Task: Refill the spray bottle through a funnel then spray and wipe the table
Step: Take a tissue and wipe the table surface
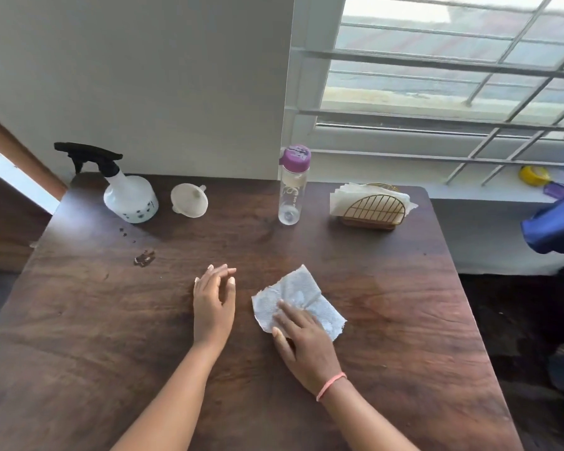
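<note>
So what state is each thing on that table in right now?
Spray bottle: upright, black trigger head on.
Funnel: out of the bottle, lying on the table.
Water bottle: upright, purple cap on, nearly empty.
Napkin holder: stocked with napkins.
Paper towel: spread flat, creased, under the right hand.
Left hand: open, holding nothing.
Table: small brown spill near the spray bottle.

A dark brown wooden tabletop (79, 320) carries a white spray bottle (129, 196), white funnel (189, 200), clear purple-capped bottle (290, 193), gold wire napkin holder (373, 208) and crumpled white paper towel (302, 294).
</note>
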`<state>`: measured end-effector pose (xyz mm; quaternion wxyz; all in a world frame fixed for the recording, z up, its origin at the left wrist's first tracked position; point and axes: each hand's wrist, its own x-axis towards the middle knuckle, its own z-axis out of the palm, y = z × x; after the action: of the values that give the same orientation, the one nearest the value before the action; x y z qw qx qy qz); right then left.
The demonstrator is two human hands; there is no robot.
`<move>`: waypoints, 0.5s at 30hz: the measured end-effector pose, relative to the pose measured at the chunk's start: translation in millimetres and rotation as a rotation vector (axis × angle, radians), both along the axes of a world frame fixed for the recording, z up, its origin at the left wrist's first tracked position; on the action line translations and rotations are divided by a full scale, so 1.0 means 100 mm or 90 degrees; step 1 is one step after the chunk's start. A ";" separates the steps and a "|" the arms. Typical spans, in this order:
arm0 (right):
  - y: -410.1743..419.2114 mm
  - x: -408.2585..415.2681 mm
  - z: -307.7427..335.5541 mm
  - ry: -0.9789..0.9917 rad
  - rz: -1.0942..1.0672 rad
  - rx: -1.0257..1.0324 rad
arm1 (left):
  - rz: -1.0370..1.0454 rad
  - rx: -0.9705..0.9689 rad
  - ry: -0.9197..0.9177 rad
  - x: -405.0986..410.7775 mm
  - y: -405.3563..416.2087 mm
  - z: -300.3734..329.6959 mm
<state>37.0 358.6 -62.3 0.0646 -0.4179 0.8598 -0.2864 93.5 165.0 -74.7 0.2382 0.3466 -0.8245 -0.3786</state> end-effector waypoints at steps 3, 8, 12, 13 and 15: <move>-0.10 -0.16 0.03 0.069 -0.085 0.099 | -0.007 -0.016 -0.001 0.04 0.04 -0.05; -0.18 -0.29 -0.17 0.080 -0.005 0.250 | -0.009 -0.025 -0.001 0.03 0.02 -0.07; 0.06 -0.60 -0.25 0.072 -0.111 0.290 | -0.015 -0.029 -0.013 0.03 0.03 -0.10; 0.21 -0.77 -0.26 0.061 -0.187 0.302 | -0.015 -0.029 -0.014 0.03 0.04 -0.10; 0.61 -1.09 -0.25 0.022 -0.334 0.336 | -0.020 -0.033 -0.015 0.03 0.04 -0.11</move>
<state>-71.7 419.9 -87.5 0.0796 -0.1568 0.9829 -0.0549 96.6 168.8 -85.6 0.2316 0.3315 -0.8421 -0.3568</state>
